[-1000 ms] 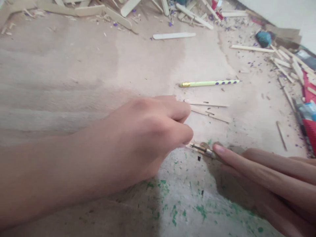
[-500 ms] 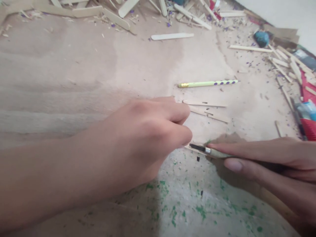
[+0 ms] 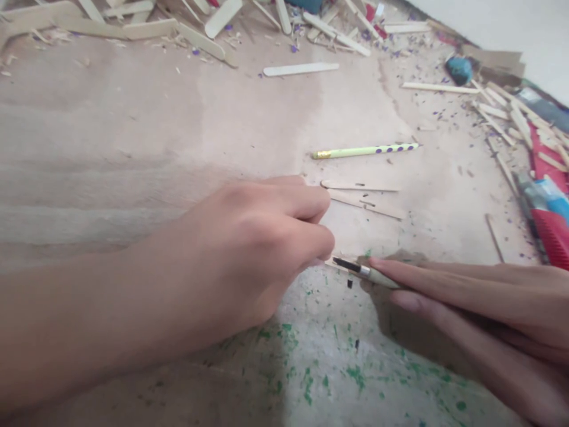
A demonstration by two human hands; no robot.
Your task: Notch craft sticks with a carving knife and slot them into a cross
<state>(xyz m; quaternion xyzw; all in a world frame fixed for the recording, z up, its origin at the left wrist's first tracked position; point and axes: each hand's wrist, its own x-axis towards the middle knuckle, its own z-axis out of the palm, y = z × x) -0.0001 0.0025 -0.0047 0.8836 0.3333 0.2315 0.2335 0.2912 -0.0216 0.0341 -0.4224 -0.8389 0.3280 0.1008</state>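
Observation:
My left hand (image 3: 271,237) is closed, knuckles up, pressing a thin wooden craft stick (image 3: 331,264) to the board; most of that stick is hidden under the fingers and the tool. My right hand (image 3: 480,302) grips a carving tool (image 3: 381,279) with a pale green handle, silver collar and dark narrow blade. The blade lies over the stick, its tip close to my left fingertips. Just beyond my left fingers, two slim sticks, an upper one (image 3: 382,188) and a lower one (image 3: 386,210), spread in a V, with small dark slits or bits near their middles.
A light green pencil (image 3: 364,150) with purple dots lies farther back. Behind it is a lone craft stick (image 3: 302,70). Piled sticks and shavings line the far edge. A blue lump (image 3: 459,70) and a red object (image 3: 551,234) sit at the right. Green flecks dot the near board.
The whole view has shifted slightly, so the things appear a little farther left. My right hand has tilted a little around the tool; my left hand keeps its hold.

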